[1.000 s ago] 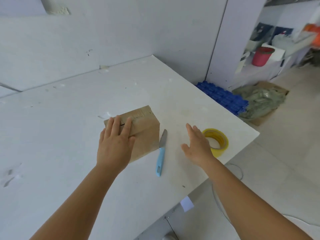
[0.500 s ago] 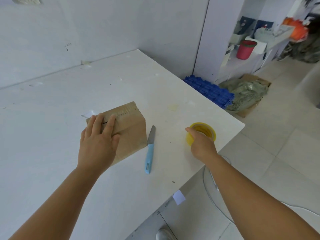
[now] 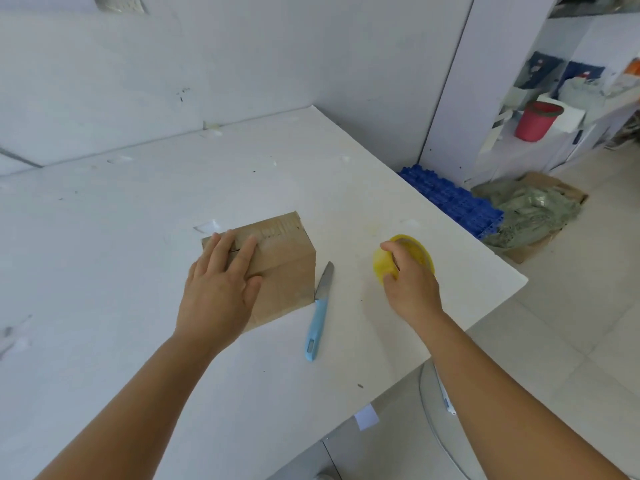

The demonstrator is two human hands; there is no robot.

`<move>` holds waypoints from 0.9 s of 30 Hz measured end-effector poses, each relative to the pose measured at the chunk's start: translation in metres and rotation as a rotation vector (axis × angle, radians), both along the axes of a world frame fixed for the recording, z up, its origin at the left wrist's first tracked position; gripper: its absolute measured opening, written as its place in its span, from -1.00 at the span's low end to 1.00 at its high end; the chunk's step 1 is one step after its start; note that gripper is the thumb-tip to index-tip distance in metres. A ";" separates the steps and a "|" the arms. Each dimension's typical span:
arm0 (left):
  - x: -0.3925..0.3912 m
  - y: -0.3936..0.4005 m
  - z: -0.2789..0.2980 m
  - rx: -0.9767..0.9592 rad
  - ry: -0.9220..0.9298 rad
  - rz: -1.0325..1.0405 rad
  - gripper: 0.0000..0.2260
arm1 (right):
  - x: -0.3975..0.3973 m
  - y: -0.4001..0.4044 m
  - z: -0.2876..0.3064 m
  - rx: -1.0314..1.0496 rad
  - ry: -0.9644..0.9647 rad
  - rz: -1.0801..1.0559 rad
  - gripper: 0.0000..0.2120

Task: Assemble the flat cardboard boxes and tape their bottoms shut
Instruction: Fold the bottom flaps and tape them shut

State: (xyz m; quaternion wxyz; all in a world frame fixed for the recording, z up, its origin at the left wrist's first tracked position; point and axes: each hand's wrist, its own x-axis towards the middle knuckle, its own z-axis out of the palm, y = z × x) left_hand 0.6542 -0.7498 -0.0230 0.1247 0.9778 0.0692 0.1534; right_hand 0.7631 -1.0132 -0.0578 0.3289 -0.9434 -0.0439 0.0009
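Observation:
A small brown cardboard box [image 3: 284, 268] stands on the white table [image 3: 138, 209], its folded flaps facing up. My left hand [image 3: 221, 289] lies flat on top of the box, fingers spread over the flap seam. A yellow roll of tape [image 3: 403, 259] is tilted up off the table near the right edge, and my right hand [image 3: 410, 285] grips it, fingers curled over its rim. A knife with a light blue handle [image 3: 317, 323] lies on the table between the box and the tape.
The table's right edge drops to a tiled floor. On the floor lie blue plastic crates [image 3: 450, 199] and an open carton with green bags [image 3: 530, 209]. A red bucket [image 3: 536, 121] stands on a shelf at the back right. White walls close the far side.
My right hand reached to the tape roll, closed on it and tipped it up. My left hand stayed pressed on the box top. The camera view shifted slightly.

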 end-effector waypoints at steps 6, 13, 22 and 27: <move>-0.003 0.001 0.002 -0.058 0.036 0.010 -0.49 | -0.001 0.045 0.058 0.257 -0.200 0.115 -0.53; -0.006 0.004 0.012 -0.025 0.071 0.029 -0.48 | -0.015 0.104 0.102 0.457 -0.287 0.305 -0.54; -0.025 0.020 0.025 -0.133 0.079 0.091 -0.46 | -0.029 0.155 0.095 0.466 -0.437 0.492 -0.54; -0.028 0.023 0.029 -0.144 0.076 0.118 -0.47 | -0.026 0.162 0.090 0.484 -0.460 0.532 -0.56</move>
